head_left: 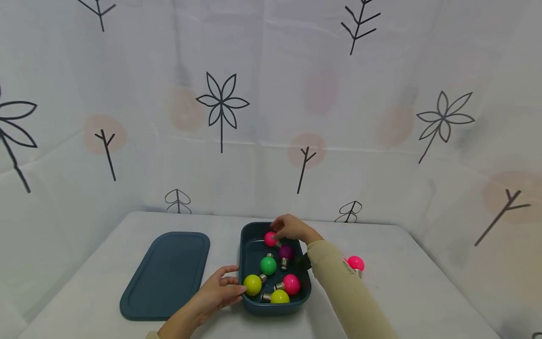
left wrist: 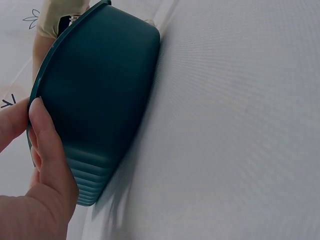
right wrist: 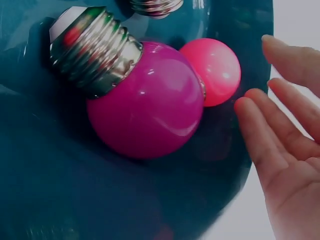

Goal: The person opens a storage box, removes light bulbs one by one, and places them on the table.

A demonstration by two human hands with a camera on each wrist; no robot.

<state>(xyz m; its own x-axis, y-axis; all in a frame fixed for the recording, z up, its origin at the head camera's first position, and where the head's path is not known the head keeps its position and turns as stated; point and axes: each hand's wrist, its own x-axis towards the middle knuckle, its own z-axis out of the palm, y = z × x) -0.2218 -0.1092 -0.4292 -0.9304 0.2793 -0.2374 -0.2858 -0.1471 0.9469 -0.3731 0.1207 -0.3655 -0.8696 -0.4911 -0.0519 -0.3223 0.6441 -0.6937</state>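
Note:
A dark teal plastic box point(head_left: 276, 308) holds several light bulbs with metal screw bases. My left hand point(head_left: 220, 291) grips its left rim near the front corner; in the left wrist view, the rim lies between the thumb and fingers. Over the box's far right corner, my right hand point(head_left: 292, 228) hovers beside a pink bulb point(head_left: 271, 239). The right wrist view shows those fingers loosely extended and apart from that bulb. Next to it lies a purple bulb point(right wrist: 145, 105). Nearer the front are a green bulb point(head_left: 268, 265), two yellow bulbs point(head_left: 252, 285) and another pink bulb point(head_left: 291, 284).
A flat teal lid point(head_left: 167, 275) lies on the white table, left of the box. To the right, a pink bulb point(head_left: 356, 262) rests on the table, with another pink patch partly hidden by my right sleeve. A patterned white cloth point(head_left: 262, 179) hangs behind.

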